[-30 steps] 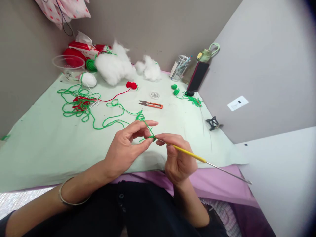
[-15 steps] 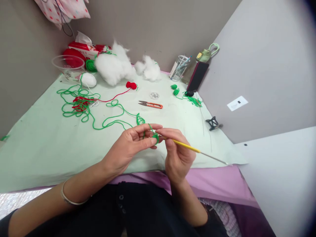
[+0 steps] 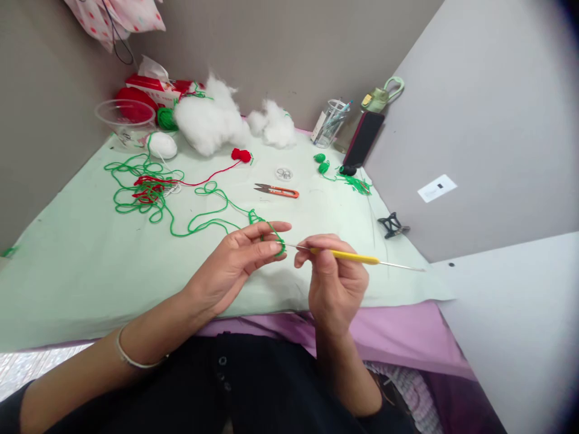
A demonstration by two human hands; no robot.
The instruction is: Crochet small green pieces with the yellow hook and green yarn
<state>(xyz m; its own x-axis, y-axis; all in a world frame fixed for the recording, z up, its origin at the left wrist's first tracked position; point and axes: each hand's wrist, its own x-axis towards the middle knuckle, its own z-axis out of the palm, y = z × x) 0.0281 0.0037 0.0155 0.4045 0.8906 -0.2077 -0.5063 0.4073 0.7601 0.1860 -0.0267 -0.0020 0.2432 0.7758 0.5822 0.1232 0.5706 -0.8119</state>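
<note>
Between the thumb and fingers of my left hand (image 3: 235,256) is pinched a small piece of green crochet work (image 3: 281,247). Green yarn (image 3: 216,210) runs over that hand's raised index finger from a loose tangle on the table. My right hand (image 3: 338,280) is closed round the yellow grip of a crochet hook (image 3: 355,257). The hook's thin metal tip points left and reaches the green piece; its other metal end sticks out to the right. Just where the tip sits in the stitches is too small to tell.
Thread snips (image 3: 277,191) lie beyond my hands, near a small round container (image 3: 284,174). White stuffing (image 3: 212,120), a red crocheted piece (image 3: 241,155) and a plastic cup (image 3: 126,129) are further back. At right stand a phone (image 3: 364,141) and a black stand (image 3: 392,225).
My right hand has moved to the right, away from my left hand, and the hook now lies flatter. More of its metal shaft shows. My left hand still pinches the green piece.
</note>
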